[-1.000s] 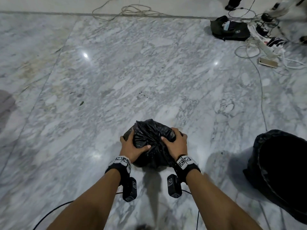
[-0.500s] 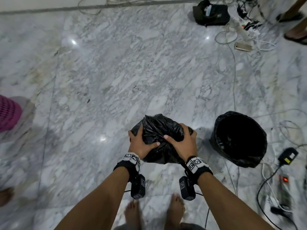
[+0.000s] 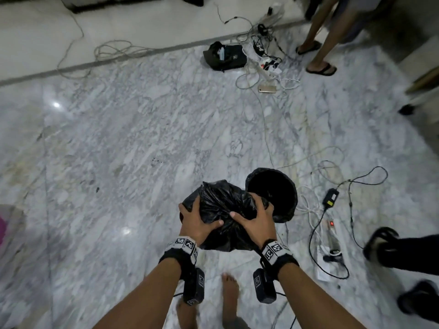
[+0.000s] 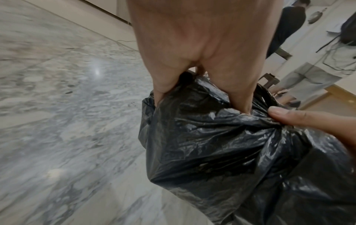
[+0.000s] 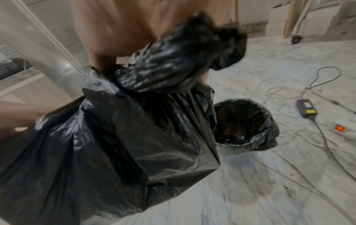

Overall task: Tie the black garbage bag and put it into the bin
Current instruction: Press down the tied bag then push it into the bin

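A full black garbage bag hangs above the marble floor, carried between both hands. My left hand grips its left side with fingers curled over the plastic. My right hand grips the right side, thumb pressed into the gathered top. The bag's twisted neck lies against my right palm. A bin lined with black plastic stands open on the floor just right of and beyond the bag; the bin looks empty inside.
Cables, a black power adapter and a power strip lie right of the bin. A black pouch and a phone lie farther off. Other people's legs stand at top right and at right. My bare feet are below.
Both hands have lifted the bag off the floor and carried it right, toward the bin. The view has risen and widened, so the bin now sits right beside the bag.
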